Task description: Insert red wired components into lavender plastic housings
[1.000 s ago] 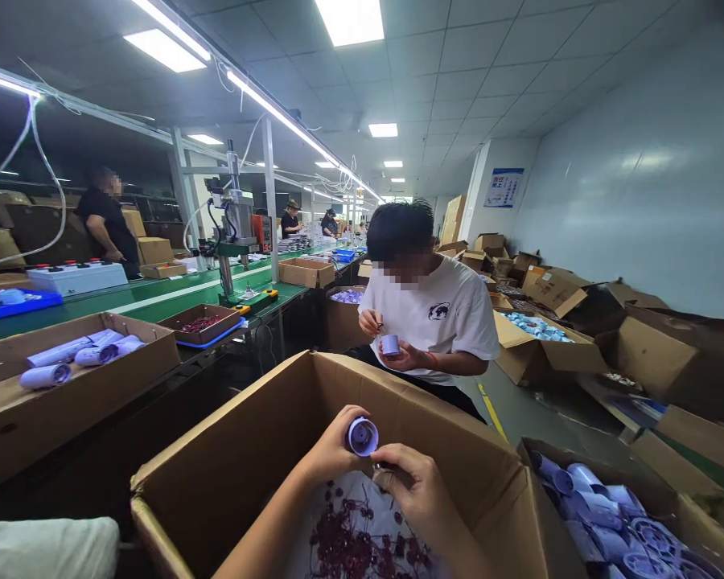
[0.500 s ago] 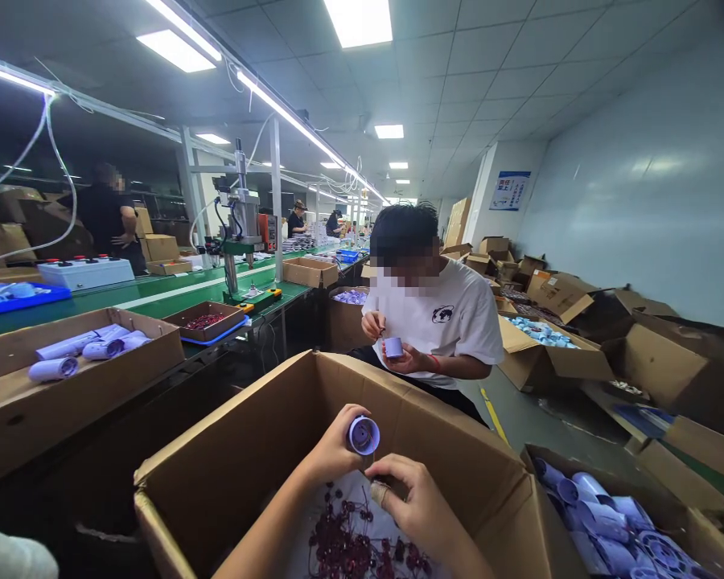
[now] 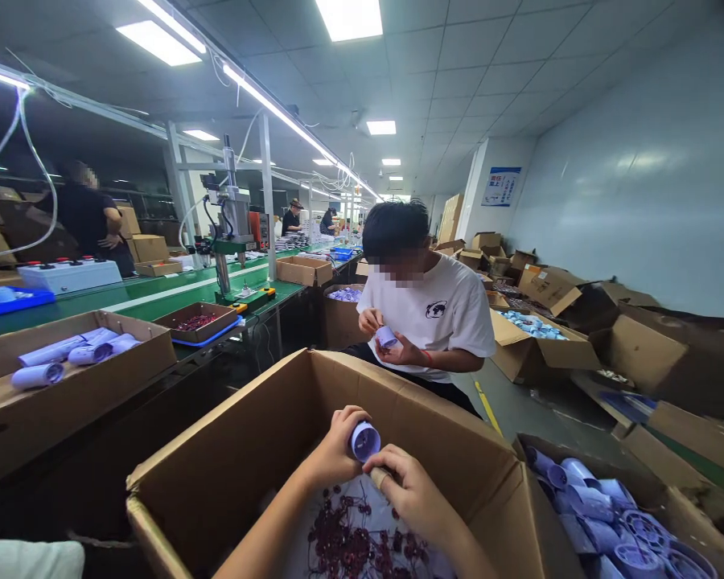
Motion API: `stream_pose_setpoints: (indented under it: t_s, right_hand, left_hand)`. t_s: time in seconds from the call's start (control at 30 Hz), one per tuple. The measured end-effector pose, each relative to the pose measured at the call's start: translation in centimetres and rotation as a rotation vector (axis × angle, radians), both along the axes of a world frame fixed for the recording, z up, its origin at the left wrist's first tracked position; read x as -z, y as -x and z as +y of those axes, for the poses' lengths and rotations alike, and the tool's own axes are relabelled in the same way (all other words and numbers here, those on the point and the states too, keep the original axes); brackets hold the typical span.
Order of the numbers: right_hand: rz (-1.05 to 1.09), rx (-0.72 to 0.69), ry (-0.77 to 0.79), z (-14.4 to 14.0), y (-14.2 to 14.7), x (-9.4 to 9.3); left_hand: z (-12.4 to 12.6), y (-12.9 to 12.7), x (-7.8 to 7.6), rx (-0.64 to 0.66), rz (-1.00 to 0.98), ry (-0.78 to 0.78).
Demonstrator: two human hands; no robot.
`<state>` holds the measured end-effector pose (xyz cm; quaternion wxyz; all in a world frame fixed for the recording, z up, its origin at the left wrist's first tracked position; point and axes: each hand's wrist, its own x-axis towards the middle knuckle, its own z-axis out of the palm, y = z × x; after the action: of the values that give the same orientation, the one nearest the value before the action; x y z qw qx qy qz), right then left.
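My left hand [image 3: 336, 447] is wrapped around a lavender plastic cylinder [image 3: 365, 441], its open end turned toward me. Small parts show dimly inside that opening. At the lower right of the rim, my right hand [image 3: 401, 480] is closed in a pinch; whatever lies between its fingertips is too small to make out. A pale wrap covers its thumb. Both hands are over a large cardboard box [image 3: 217, 430]. Lower in the box, small dark red parts with thin wires [image 3: 347, 535] lie heaped on a whitish liner.
Facing me, a person in a white shirt [image 3: 425, 314] handles a similar cylinder [image 3: 387, 336]. A carton of lavender housings [image 3: 597, 503] stands at right. Another box with cylinders [image 3: 76, 402] is on the left beside a green workbench [image 3: 150, 297] carrying a press [image 3: 232, 225].
My right hand's fingertips have moved up to the cylinder's rim; a thin wire seen between them before is no longer distinct. The cylinder has tilted slightly. The view has shifted a little.
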<state>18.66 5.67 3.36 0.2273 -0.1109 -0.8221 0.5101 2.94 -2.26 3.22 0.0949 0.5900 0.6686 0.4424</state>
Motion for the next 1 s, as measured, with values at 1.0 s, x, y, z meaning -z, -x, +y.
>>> stream_pose_setpoints:
  t_s: [1.0]
  right_hand:
    - [0.369, 0.457, -0.464, 0.5, 1.6, 2.4]
  left_hand:
    - [0.2, -1.8, 0.4, 0.131, 0.039, -0.163]
